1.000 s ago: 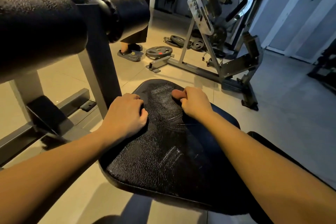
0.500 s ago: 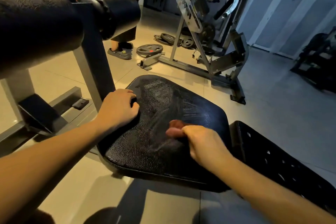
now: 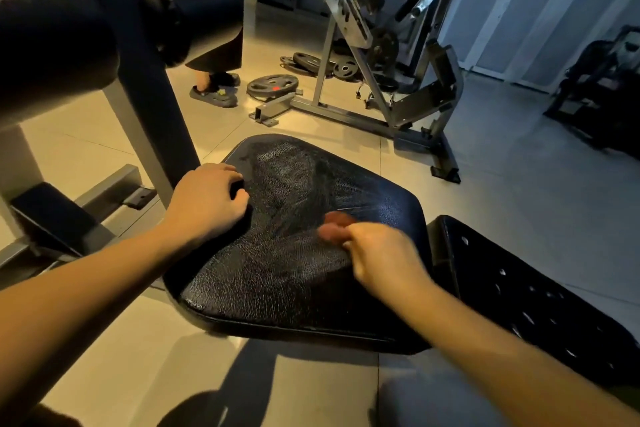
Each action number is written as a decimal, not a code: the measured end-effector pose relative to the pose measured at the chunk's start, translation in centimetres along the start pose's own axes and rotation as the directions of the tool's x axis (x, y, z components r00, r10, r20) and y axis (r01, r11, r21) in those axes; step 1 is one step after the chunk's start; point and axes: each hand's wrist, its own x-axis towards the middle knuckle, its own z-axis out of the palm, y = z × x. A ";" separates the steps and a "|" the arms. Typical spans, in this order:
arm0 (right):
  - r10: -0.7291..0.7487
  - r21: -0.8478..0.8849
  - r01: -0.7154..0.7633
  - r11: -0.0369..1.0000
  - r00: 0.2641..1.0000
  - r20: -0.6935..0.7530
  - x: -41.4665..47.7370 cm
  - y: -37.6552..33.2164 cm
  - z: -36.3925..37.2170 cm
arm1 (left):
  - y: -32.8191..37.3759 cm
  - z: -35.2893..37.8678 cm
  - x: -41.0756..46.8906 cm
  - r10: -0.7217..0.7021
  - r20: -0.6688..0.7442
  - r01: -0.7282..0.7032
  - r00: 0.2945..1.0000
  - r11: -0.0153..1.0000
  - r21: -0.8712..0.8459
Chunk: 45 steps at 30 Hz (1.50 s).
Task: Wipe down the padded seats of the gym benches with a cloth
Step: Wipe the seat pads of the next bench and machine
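Note:
The black padded seat (image 3: 277, 274) fills the middle of the view, with streaks on its cracked surface. My left hand (image 3: 207, 204) rests on the seat's left edge, its fingers curled under. My right hand (image 3: 377, 253), blurred by motion, lies on the right part of the seat. It grips a small reddish-brown cloth (image 3: 334, 225) that sticks out of the fist onto the pad. A second black pad with holes (image 3: 519, 295) adjoins the seat on the right.
A thick black roller pad (image 3: 104, 17) on a grey post (image 3: 152, 121) stands close at the left. Ahead are a grey weight machine (image 3: 381, 80), weight plates (image 3: 272, 85) on the tiled floor, and a standing person's feet in sandals (image 3: 214, 94).
My right hand has drawn the cloth back from the seat's far middle to its near right part. The left hand has stayed on the left edge.

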 end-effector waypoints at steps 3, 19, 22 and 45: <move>0.394 -0.111 -0.385 0.916 0.916 0.077 1.9 5.8 -0.6 | 0.0 0.3 0.1 0.001 -0.028 -0.001 1.000 1.000 -0.024; 0.403 -0.044 -0.400 0.915 0.910 0.097 5.5 6.4 0.2 | -0.1 0.2 0.1 -0.086 -0.033 0.081 0.996 0.986 -0.143; 0.474 0.037 -0.476 0.879 0.879 0.049 5.9 4.9 0.7 | 0.2 0.3 0.4 -0.126 -0.047 0.117 0.991 0.979 -0.165; 0.319 0.356 -0.294 0.887 0.948 -0.014 11.4 -0.7 2.7 | 0.4 0.2 0.4 -0.249 -0.041 0.228 0.968 0.931 -0.287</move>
